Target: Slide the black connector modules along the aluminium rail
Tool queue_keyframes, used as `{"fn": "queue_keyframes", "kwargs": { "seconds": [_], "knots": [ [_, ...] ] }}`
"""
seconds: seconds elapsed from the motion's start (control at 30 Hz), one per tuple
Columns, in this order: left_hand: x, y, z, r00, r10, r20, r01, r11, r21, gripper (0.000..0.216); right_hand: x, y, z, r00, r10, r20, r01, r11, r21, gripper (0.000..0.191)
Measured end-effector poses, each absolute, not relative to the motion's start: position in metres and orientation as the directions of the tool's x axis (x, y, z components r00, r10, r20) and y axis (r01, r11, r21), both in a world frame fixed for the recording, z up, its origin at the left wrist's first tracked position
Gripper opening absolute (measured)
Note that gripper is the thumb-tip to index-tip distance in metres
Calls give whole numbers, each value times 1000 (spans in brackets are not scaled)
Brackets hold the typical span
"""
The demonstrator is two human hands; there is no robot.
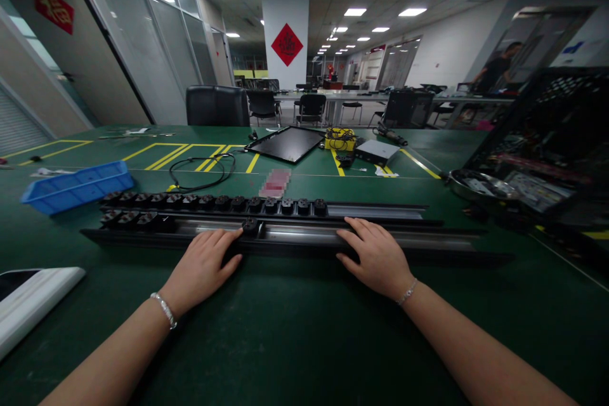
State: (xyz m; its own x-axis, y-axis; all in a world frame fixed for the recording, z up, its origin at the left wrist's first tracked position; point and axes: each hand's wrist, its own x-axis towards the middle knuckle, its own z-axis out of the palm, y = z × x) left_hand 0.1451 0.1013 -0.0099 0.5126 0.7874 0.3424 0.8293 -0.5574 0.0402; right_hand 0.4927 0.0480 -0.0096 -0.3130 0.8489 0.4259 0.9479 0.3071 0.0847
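Two long black power strip rails lie side by side across the green table. The far rail [380, 210] carries a row of several black socket modules [214, 201]. The near rail [295, 236] has a few modules at its left end and one lone module [250, 225] near its middle. My left hand [204, 266] rests on the near rail, fingers stretched out, fingertips touching that lone module. My right hand [375, 257] lies flat on the near rail further right, fingers extended. Both wrists wear thin bracelets.
A blue plastic bin [76, 185] sits at the left, a white device [33, 304] at the near left edge. Behind the rails lie a black cable [202, 172], a flat black panel [288, 143], a yellow item [340, 138] and a small box [377, 151]. A metal dish [480, 185] and black crate [552, 139] stand at the right.
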Motion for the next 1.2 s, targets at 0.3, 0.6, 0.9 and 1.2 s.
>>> {"fn": "queue_keyframes", "kwargs": {
  "seconds": [0.3, 0.6, 0.9, 1.2],
  "knots": [
    [145, 102, -10, 515, 796, 319, 835, -550, 25, 45, 492, 48, -10, -306, 857, 415, 950, 301, 80, 42],
    [144, 102, -10, 509, 801, 315, 832, -551, 59, 45, 493, 48, -11, -314, 845, 433, 948, 307, 87, 42],
    [145, 102, -8, 499, 809, 312, 834, -545, 78, 45, 493, 48, -10, -316, 842, 437, 947, 311, 85, 42],
    [145, 102, -8, 498, 808, 314, 835, -544, 76, 46, 493, 48, -10, -319, 844, 431, 946, 310, 92, 42]
  ]
}}
